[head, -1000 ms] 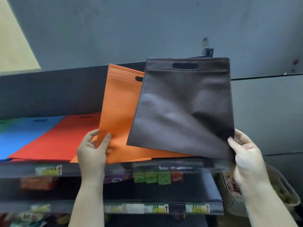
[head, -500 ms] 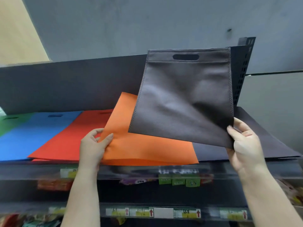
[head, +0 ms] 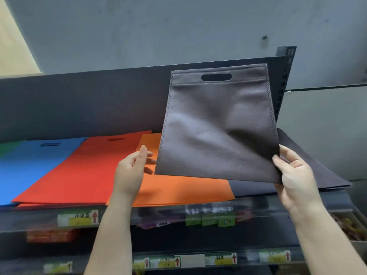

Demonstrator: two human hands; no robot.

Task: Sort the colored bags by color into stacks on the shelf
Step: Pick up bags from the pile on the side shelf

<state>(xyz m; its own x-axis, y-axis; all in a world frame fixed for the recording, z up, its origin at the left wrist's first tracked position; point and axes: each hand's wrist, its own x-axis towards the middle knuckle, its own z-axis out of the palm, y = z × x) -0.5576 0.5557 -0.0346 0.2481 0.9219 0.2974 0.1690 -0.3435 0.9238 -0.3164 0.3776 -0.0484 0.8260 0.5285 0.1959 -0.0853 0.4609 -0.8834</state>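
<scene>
Left hand (head: 130, 173) has let go of orange bag (head: 178, 190), fingers open; right hand (head: 294, 175) pinches gray bag (head: 218, 126) at center frame.

Blurred price labels (head: 78, 218) along the near shelf edges; orange packets (head: 50, 235) below at left; grey wall (head: 158, 26) far behind.

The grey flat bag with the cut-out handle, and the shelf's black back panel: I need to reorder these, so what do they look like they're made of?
Grey flat bag: seemingly non-woven fabric, matte, with dotted stitched seams and soft creases. Black back panel: probably painted metal, smooth and dull; not certain.
</scene>
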